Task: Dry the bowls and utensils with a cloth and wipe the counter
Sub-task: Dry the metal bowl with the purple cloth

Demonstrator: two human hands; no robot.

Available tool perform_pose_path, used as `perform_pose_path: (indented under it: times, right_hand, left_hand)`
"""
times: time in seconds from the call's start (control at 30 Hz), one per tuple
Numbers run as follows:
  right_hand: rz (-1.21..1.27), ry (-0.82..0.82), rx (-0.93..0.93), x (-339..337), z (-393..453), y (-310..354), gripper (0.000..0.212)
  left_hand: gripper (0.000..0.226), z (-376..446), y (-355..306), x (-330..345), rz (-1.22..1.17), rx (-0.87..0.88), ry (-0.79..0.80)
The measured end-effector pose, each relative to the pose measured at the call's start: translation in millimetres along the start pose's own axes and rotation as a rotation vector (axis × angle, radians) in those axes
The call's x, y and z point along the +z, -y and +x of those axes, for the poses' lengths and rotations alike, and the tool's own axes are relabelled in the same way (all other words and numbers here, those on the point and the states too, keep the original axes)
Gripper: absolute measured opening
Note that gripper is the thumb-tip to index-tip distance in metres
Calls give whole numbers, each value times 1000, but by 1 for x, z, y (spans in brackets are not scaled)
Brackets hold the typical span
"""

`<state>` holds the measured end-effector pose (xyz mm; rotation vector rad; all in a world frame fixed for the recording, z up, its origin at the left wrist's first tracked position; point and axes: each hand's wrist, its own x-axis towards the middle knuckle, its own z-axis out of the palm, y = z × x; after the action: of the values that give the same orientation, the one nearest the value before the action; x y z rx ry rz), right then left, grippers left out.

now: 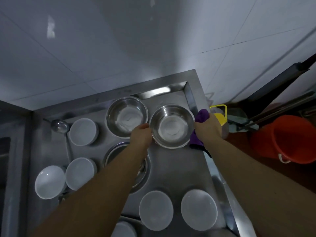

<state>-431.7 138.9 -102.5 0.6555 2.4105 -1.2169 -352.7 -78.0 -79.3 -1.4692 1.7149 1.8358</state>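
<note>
Left hand (142, 134) grips steel bowl (171, 126) rim; right hand (209, 127) clutches purple cloth (201, 115)

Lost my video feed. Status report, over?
Left hand grips steel bowl rim. Right hand grips purple cloth at bowl's right. Second steel bowl touching alongside.

Steel counter (176, 170) in corner of tiled wall. Left hand (142, 135) grips near-left rim of steel bowl (171, 126) at far right. Right hand (209, 128) holds purple cloth (201, 115) against bowl's right side. Second steel bowl (126, 116) just left of it, rims near touching. Ladle (59, 126) lies far left. White bowls: one (83, 131) beside ladle, two (50, 181) (80, 173) at left, two (156, 210) (198, 209) near right. Steel dish (119, 151) partly hidden under left forearm. Orange bucket (290, 139) and yellow-capped container (220, 117) on floor at right.
</note>
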Motion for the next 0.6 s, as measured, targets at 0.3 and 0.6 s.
perform_pose_path:
  times: [0.3,0.6]
  right_hand:
    - [-26,4,-8,1,12,5,21]
    - [-21,-125,37,-46,-21,-22,43]
  left_hand:
    - [49,-4,-6,8,44,14,-15]
    - [14,-3,18,-55,14,10,-302]
